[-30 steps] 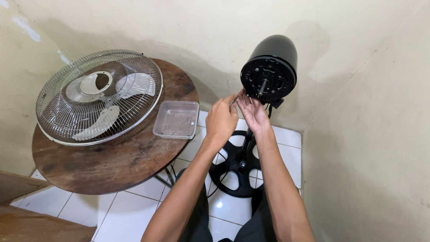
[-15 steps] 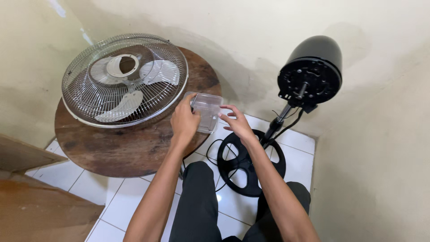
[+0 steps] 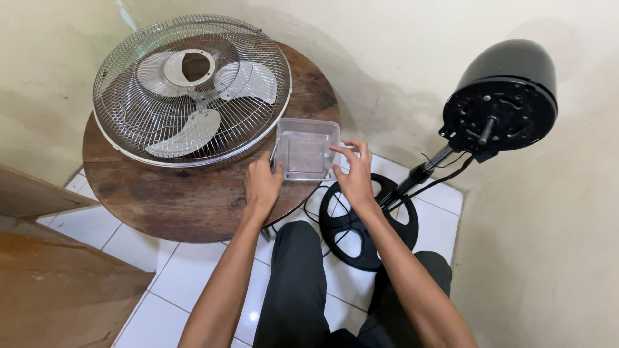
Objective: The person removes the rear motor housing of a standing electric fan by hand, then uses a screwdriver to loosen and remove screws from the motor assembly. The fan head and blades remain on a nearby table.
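The clear plastic tray (image 3: 305, 149) sits at the centre of the frame, on the right edge of the round wooden table (image 3: 187, 200), tipped slightly toward the camera, its long axis running roughly up and down the picture. The left hand (image 3: 261, 183) lies just below and left of it, fingers curled against the tray's left wall, with what may be a thin dark tool held along them; I cannot tell for sure. The right hand (image 3: 354, 177) is at the tray's right side, fingers half open with their tips touching the right rim. Both hands are equally close, one on each flank, so the tray lies between them and a little above. In the upper left of the frame a wire fan guard (image 3: 191, 90) with pale blades inside rests flat on the table, near the tray but apart from it. At the upper right stands the black fan motor housing (image 3: 506, 96) on its pole, above the round black base (image 3: 367, 225) on the white tiled floor. Compared with a second ago, both hands have left the motor shaft and come down to the tray, and the view has swung left.
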